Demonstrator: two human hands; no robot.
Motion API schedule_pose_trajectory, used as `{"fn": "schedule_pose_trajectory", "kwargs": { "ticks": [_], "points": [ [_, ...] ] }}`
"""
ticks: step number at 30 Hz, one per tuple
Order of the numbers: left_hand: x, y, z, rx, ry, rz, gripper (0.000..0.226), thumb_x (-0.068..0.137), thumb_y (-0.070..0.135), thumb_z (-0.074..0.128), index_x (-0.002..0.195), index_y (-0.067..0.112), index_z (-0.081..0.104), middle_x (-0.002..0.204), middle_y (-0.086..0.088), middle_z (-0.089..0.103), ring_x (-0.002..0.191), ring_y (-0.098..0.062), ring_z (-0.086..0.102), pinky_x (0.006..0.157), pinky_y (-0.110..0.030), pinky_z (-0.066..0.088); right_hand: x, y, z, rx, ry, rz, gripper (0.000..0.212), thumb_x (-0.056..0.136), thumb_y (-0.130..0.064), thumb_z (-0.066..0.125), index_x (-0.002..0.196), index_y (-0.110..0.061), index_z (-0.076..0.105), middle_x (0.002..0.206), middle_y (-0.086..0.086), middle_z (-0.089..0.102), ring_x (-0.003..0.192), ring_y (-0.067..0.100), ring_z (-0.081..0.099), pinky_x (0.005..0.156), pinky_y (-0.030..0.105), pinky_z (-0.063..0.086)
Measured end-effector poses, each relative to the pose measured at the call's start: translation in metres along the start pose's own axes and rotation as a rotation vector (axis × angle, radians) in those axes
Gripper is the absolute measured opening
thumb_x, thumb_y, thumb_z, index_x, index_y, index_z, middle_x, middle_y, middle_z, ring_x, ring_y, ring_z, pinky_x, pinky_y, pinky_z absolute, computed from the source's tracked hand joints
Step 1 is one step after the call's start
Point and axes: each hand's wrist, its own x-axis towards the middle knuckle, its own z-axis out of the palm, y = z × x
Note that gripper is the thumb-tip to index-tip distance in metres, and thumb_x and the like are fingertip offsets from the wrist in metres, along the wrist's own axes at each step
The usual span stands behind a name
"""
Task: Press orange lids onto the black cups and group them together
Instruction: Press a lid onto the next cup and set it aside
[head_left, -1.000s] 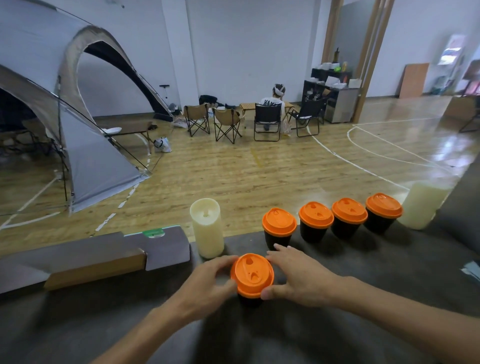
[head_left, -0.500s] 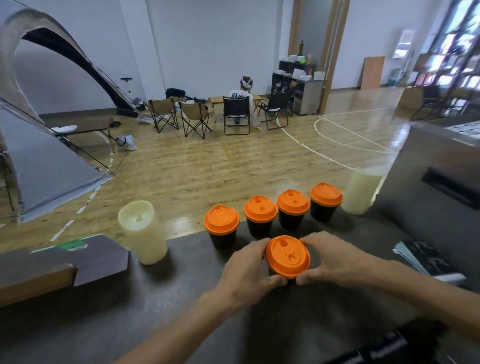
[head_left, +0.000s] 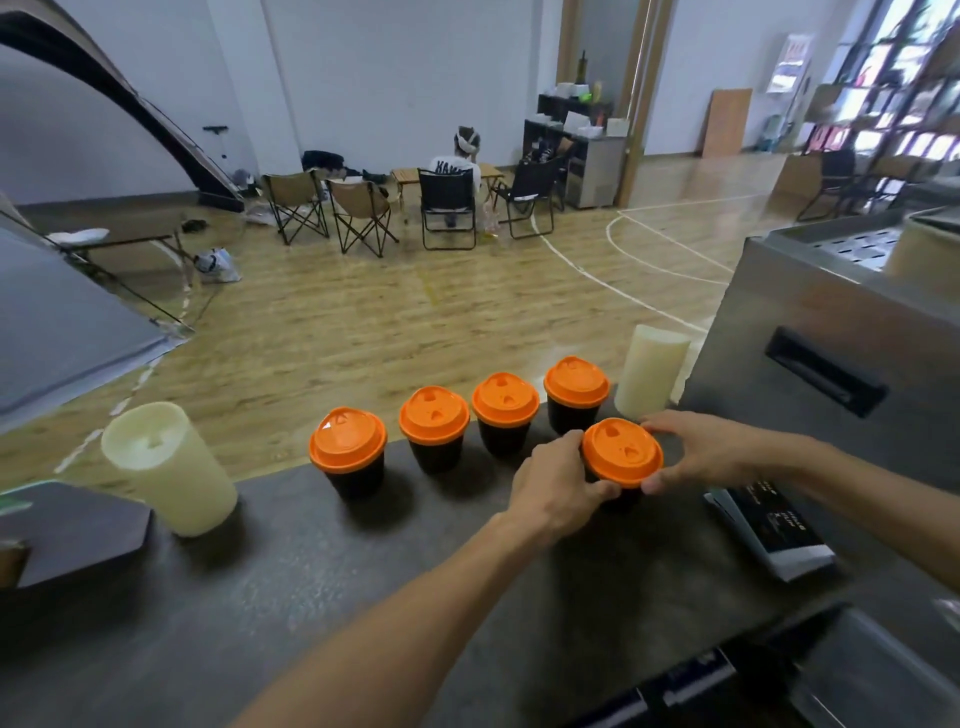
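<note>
Behind the dark grey stone-look counter (head_left: 322, 597) lies a wooden sports floor with folding camp chairs and a grey tent to the left. Along the counter's far edge stand four black paper cups capped with orange plastic lids (head_left: 434, 415), side by side in a slightly rising line, close but not touching; judging by the task, they sit there as the finished group.

A fifth black cup with an orange sip lid (head_left: 622, 451) stands just in front of the right end of that row, near the fourth cup (head_left: 575, 382). Both hands bracket it. The left hand (head_left: 553, 486) curls its fingers and thumb against the cup's left side under the lid rim; the right hand (head_left: 711, 449) pinches the lid's edge between fingers at the back and thumb at the front. That two-sided hold looks meant either to seat the lid evenly or to steady the cup while it joins the row; whether the lid is fully snapped down I cannot tell, since the hands cover much of the rim.

Count: five cups, five lids, none bare. Two cream cylindrical candle-like lamps flank the row, one tilted-looking at left (head_left: 169, 467), one at right (head_left: 649, 376). A stainless steel machine (head_left: 810, 353) stands right, with a dark printed packet (head_left: 774, 530) before it.
</note>
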Motion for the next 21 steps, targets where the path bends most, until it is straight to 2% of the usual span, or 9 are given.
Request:
{"fn": "schedule_pose_trajectory", "kwargs": {
  "ticks": [2,9,13,15,17,19,21],
  "points": [
    [0.002,0.002,0.005,-0.010,-0.002,-0.014,0.058,0.082,0.038,0.078,0.133,0.024,0.054,0.124,-0.001,0.067,0.114,-0.020,0.063,0.095,-0.040,0.052,0.002,0.002,0.000,0.001,-0.032,0.001,0.081,0.077,-0.044,0.081,0.145,-0.025,0.043,0.149,-0.002,0.046,0.135,0.018,0.042,0.111,0.035,0.033],
    [0.005,0.008,0.011,-0.018,0.000,-0.041,0.063,0.083,0.038,0.078,0.136,0.024,0.048,0.132,-0.002,0.064,0.121,-0.023,0.060,0.098,-0.042,0.050,-0.001,0.000,-0.006,0.025,-0.048,0.028,0.077,0.079,-0.039,0.081,0.145,-0.026,0.043,0.149,-0.001,0.046,0.138,0.021,0.039,0.115,0.040,0.030],
    [-0.004,0.001,0.007,0.004,-0.047,-0.062,0.089,0.081,0.040,0.080,0.152,0.016,0.030,0.150,-0.006,0.049,0.136,-0.025,0.048,0.109,-0.045,0.044,-0.008,-0.006,-0.008,0.021,-0.037,0.036,0.093,0.074,-0.041,0.085,0.150,-0.027,0.034,0.155,0.000,0.039,0.142,0.022,0.036,0.116,0.039,0.028],
    [-0.019,-0.008,-0.004,0.005,-0.048,-0.048,0.095,0.083,0.040,0.078,0.157,0.018,0.022,0.155,-0.005,0.042,0.140,-0.023,0.043,0.113,-0.043,0.040,-0.013,-0.014,-0.008,-0.015,0.029,0.039,0.100,0.072,-0.043,0.086,0.153,-0.023,0.030,0.156,0.002,0.038,0.142,0.022,0.036,0.114,0.036,0.029],
    [-0.040,-0.023,-0.021,0.008,-0.024,-0.021,0.090,0.085,0.039,0.076,0.157,0.021,0.023,0.153,-0.002,0.044,0.138,-0.020,0.046,0.112,-0.041,0.042,-0.019,-0.031,-0.007,-0.078,0.155,-0.023,0.101,0.069,-0.047,0.086,0.152,-0.024,0.034,0.154,0.002,0.042,0.139,0.020,0.040,0.112,0.033,0.032],
    [-0.066,-0.044,-0.044,0.024,-0.004,0.008,0.082,0.088,0.037,0.073,0.156,0.023,0.027,0.150,0.001,0.047,0.135,-0.017,0.047,0.111,-0.039,0.043,-0.026,-0.057,-0.001,-0.146,0.267,-0.140,0.092,0.068,-0.051,0.085,0.147,-0.030,0.044,0.149,-0.002,0.049,0.135,0.016,0.045,0.110,0.033,0.037],
    [-0.092,-0.069,-0.070,0.079,0.009,0.003,0.079,0.089,0.037,0.072,0.155,0.024,0.031,0.149,0.002,0.048,0.134,-0.016,0.048,0.110,-0.038,0.043,-0.032,-0.094,0.007,-0.177,0.309,-0.253,0.081,0.071,-0.052,0.083,0.142,-0.033,0.050,0.143,-0.009,0.054,0.130,0.012,0.049,0.107,0.032,0.039]
  ]
}}
